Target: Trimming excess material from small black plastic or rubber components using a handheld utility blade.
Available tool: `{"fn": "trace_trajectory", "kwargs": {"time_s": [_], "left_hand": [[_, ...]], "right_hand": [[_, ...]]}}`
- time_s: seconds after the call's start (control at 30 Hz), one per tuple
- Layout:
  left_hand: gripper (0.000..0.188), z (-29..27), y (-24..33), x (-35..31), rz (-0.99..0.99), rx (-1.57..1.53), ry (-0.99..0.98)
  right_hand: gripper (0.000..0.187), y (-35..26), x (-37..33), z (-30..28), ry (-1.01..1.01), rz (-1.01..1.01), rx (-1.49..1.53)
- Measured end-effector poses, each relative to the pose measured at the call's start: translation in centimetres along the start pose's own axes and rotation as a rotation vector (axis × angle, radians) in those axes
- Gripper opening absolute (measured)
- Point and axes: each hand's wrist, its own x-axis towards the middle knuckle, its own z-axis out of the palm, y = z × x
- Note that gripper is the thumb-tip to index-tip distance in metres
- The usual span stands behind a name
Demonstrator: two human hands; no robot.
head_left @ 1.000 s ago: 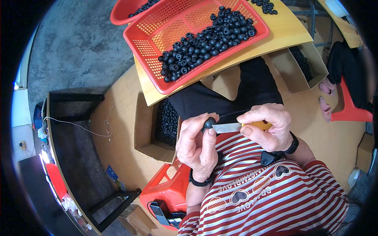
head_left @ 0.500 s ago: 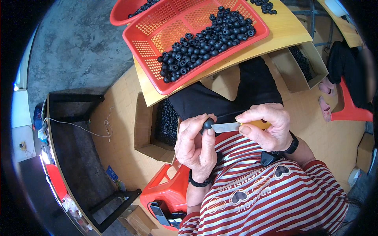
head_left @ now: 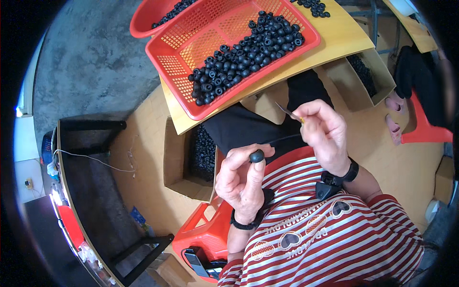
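Observation:
Between thumb and index finger, my left hand (head_left: 240, 179) pinches a small round black rubber part (head_left: 256, 156) above my lap. My right hand (head_left: 323, 134) is raised to the right of it, closed on a knife (head_left: 286, 110) with a thin blade and a yellow handle mostly hidden by the fingers. The blade points up and left, apart from the black part. Beyond my hands, a red plastic basket (head_left: 313, 44) sits tilted across the wooden table (head_left: 349, 39), with many similar black parts (head_left: 248, 57) heaped in it.
A red basin (head_left: 138, 24) with black parts stands behind the basket. Loose black parts (head_left: 314, 7) lie on the table. Cardboard boxes of black parts stand on the floor left (head_left: 174, 177) and right (head_left: 344, 81). A red stool (head_left: 210, 232) is at my left; another person sits far right.
The knife blade has left the black part; my right hand has lifted up and away to the right. My left hand keeps the part, now turned with its smooth round side showing.

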Motion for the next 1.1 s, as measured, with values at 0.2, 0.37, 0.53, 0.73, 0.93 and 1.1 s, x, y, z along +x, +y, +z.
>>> {"fn": "trace_trajectory", "kwargs": {"time_s": [0.2,0.37,0.53,0.73,0.93,1.1], "left_hand": [[0.020,0.4,0.1,-0.1,-0.033,0.025,0.017],[0.023,0.3,-0.2,0.2,0.052,0.081,-0.074],[0.023,0.3,-0.4,0.3,0.131,0.258,-0.077],[0.023,0.3,0.0,0.3,0.100,0.265,-0.068],[0.010,-3.1,0.5,0.3,0.051,0.390,0.223],[0.025,-8.6,0.8,1.9,0.095,1.157,0.381]], "right_hand": [[0.015,-0.1,-0.3,1.4,-0.139,0.063,0.010],[0.023,0.2,-0.1,1.6,-0.191,-0.126,-0.161],[0.020,0.5,-0.1,1.5,-0.167,-0.051,-0.127],[0.014,0.2,-0.1,1.3,-0.184,0.050,-0.076],[0.015,-0.1,0.2,0.8,-0.100,0.016,-0.036],[0.018,0.1,0.1,0.9,-0.060,-0.019,-0.051]]}}
